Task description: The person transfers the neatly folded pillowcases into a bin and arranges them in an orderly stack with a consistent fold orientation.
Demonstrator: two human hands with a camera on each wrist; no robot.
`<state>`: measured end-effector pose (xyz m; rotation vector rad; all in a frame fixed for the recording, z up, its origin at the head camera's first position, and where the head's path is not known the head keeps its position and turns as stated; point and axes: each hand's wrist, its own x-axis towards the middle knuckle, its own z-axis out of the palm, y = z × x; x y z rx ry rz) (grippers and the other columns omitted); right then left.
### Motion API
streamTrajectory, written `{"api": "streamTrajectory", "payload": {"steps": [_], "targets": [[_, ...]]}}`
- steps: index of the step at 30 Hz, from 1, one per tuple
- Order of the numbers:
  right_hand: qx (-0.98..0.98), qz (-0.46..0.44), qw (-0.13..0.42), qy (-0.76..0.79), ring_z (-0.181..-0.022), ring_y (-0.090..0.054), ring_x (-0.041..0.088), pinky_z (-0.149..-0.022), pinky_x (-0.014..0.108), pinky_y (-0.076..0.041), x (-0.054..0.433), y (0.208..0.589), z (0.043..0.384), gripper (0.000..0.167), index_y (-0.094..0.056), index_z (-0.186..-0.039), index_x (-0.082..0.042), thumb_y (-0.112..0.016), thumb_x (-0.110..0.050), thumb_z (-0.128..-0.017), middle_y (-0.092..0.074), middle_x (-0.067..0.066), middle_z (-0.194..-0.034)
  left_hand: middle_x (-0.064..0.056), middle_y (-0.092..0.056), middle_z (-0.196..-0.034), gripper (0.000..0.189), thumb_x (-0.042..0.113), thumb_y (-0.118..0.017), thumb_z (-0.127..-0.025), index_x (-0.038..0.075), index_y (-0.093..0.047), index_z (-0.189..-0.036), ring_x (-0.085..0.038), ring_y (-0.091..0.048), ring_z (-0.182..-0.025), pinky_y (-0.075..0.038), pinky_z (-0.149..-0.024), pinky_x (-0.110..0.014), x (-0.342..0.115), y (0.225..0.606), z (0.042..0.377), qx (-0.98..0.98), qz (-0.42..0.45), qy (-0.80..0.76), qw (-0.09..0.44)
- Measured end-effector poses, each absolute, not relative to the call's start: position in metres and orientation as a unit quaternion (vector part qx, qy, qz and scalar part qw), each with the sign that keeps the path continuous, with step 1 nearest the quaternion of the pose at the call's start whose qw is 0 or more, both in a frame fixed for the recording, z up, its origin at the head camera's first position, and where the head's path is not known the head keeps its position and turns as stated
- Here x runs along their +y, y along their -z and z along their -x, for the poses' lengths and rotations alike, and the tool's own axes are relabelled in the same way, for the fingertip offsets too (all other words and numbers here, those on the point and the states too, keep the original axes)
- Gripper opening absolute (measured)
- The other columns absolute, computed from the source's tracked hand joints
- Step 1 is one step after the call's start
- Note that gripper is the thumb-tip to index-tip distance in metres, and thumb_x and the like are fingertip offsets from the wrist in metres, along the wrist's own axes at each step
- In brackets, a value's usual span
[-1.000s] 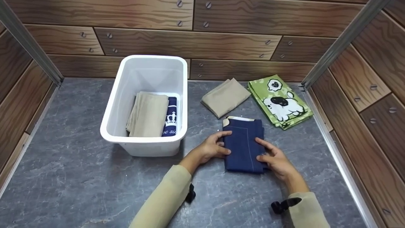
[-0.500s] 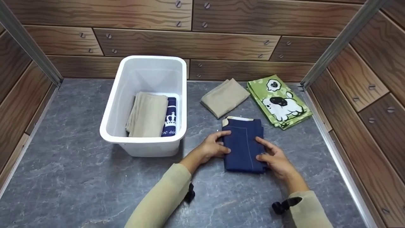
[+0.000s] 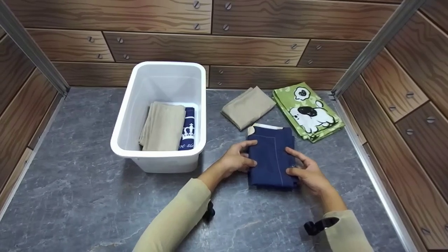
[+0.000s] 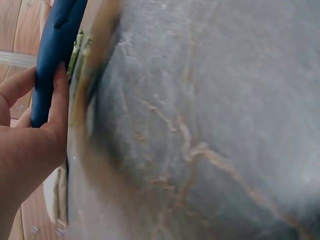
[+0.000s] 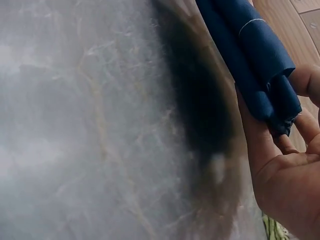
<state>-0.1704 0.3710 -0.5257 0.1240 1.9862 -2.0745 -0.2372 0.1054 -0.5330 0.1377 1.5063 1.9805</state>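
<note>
A folded navy cloth (image 3: 267,157) with pale stitching lies between my two hands, beige and white showing at its far edge. My left hand (image 3: 236,160) pinches its left side, thumb and index finger on top. On the opposite side my right hand (image 3: 308,175) grips the right edge the same way. In the left wrist view the folded cloth (image 4: 52,60) stands between thumb and fingers. The right wrist view shows its rolled layers (image 5: 262,60) held by the right hand (image 5: 292,175).
A white plastic bin (image 3: 157,154) stands to the left, holding folded beige cloth (image 3: 163,126) and a navy cloth with a crown print (image 3: 189,132). Beyond my hands lie a folded beige cloth (image 3: 247,107) and a green dog-print cloth (image 3: 309,113). Wood-patterned panels (image 3: 252,50) enclose the grey surface.
Both hands have shifted the navy cloth slightly away from me and to the right, keeping their grip on its sides. The bin and other cloths are where they were.
</note>
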Motion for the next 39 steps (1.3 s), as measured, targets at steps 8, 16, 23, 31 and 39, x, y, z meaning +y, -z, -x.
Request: {"api": "streamTrajectory", "payload": {"steps": [8, 16, 23, 31, 39], "targets": [[0.68, -0.031, 0.116, 0.724, -0.109, -0.066, 0.019, -0.085, 0.035, -0.059, 0.37, 0.512, 0.171, 0.079, -0.034, -0.154, -0.003, -0.062, 0.017, -0.083, -0.055, 0.013, -0.133, -0.022, -0.064, -0.119, 0.08, -0.024, -0.065, -0.077, 0.013, -0.05, -0.146, -0.025, -0.069, -0.092, -0.06, -0.064, -0.034, 0.103, 0.513, 0.239, 0.576, -0.071, -0.751, 0.317], [0.68, -0.029, 0.121, 0.723, -0.108, -0.066, 0.021, -0.082, 0.036, -0.06, 0.368, 0.5, 0.173, 0.079, -0.035, -0.154, -0.007, -0.063, 0.015, -0.084, -0.055, 0.015, -0.133, -0.023, -0.065, -0.116, 0.081, -0.025, -0.064, -0.075, 0.012, -0.05, -0.146, -0.023, -0.068, -0.089, -0.059, -0.063, -0.031, 0.101, 0.502, 0.241, 0.586, -0.085, -0.749, 0.298], [0.672, -0.011, 0.124, 0.73, -0.108, -0.066, 0.022, -0.081, 0.036, -0.06, 0.366, 0.49, 0.172, 0.08, -0.033, -0.155, -0.007, -0.063, 0.015, -0.085, -0.051, 0.015, -0.135, -0.02, -0.065, -0.117, 0.081, -0.024, -0.066, -0.075, 0.013, -0.051, -0.145, -0.021, -0.068, -0.087, -0.058, -0.064, -0.033, 0.097, 0.489, 0.239, 0.603, -0.093, -0.737, 0.291], [0.671, -0.006, 0.122, 0.731, -0.107, -0.067, 0.023, -0.08, 0.038, -0.061, 0.363, 0.48, 0.175, 0.079, -0.033, -0.155, -0.007, -0.061, 0.016, -0.085, -0.052, 0.014, -0.133, -0.018, -0.061, -0.122, 0.081, -0.023, -0.068, -0.074, 0.012, -0.052, -0.145, -0.024, -0.068, -0.096, -0.058, -0.062, -0.029, 0.092, 0.472, 0.24, 0.619, -0.109, -0.727, 0.276], [0.676, 0.0, 0.117, 0.727, -0.108, -0.066, 0.022, -0.082, 0.039, -0.06, 0.359, 0.472, 0.177, 0.08, -0.035, -0.155, -0.009, -0.062, 0.016, -0.084, -0.051, 0.013, -0.135, -0.019, -0.064, -0.118, 0.08, -0.021, -0.07, -0.074, 0.015, -0.053, -0.144, -0.024, -0.067, -0.097, -0.06, -0.071, -0.036, 0.087, 0.461, 0.239, 0.632, -0.111, -0.72, 0.266]]}}
